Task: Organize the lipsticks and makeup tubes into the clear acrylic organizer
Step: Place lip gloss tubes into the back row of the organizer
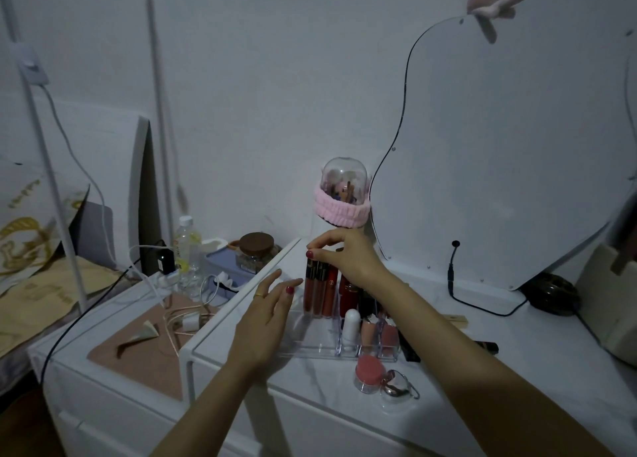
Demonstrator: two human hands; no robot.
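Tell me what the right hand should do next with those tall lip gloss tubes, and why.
Probably press the tall lip gloss tubes fully down, then let go. The right hand pinches their caps, they stand upright at the clear acrylic organizer's back left, and the left hand rests open beside it.

Three tall tubes (319, 291) stand in one organizer (310, 348). Three short tubes (368, 331) stand in front. One pink jar (369, 374) is near. Two hands (265, 322).
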